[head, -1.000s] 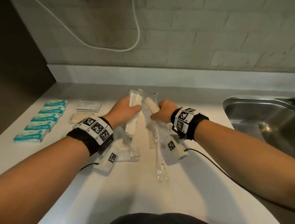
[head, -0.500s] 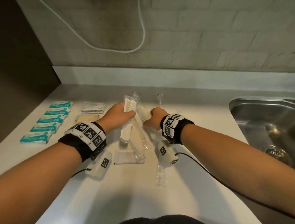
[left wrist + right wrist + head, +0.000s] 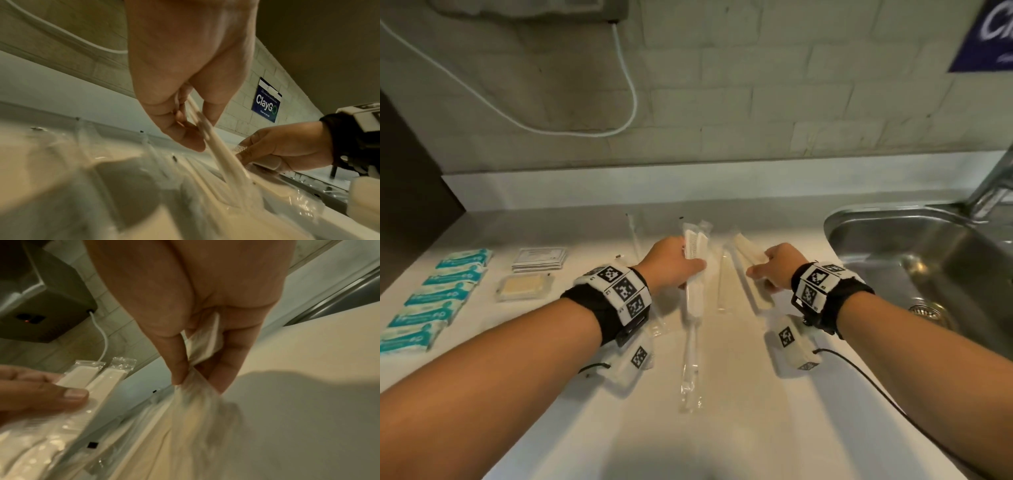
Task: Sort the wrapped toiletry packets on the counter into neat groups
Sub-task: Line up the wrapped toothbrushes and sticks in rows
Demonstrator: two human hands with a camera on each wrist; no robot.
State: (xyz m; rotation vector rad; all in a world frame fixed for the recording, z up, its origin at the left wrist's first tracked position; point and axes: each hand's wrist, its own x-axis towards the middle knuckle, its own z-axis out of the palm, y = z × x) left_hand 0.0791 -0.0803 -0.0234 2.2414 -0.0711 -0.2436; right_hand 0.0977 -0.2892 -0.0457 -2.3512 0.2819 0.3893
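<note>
My left hand grips two white comb-like packets in clear wrap, tilted above the counter; in the right wrist view its thumb presses on them. My right hand pinches a cream wrapped packet, seen close in the right wrist view. On the counter between the hands lie a long clear-wrapped toothbrush and another clear slim packet. A thin packet lies further back. The left wrist view shows my left hand pinching the white packets.
A row of several teal packets lines the counter's left side. Beside it lie a stack of flat white sachets and a cream pad in clear wrap. A steel sink with a tap is at the right.
The hands have drawn apart: my right hand carried the cream packet to the right, away from the white packets in my left hand. The head view has tilted up.
</note>
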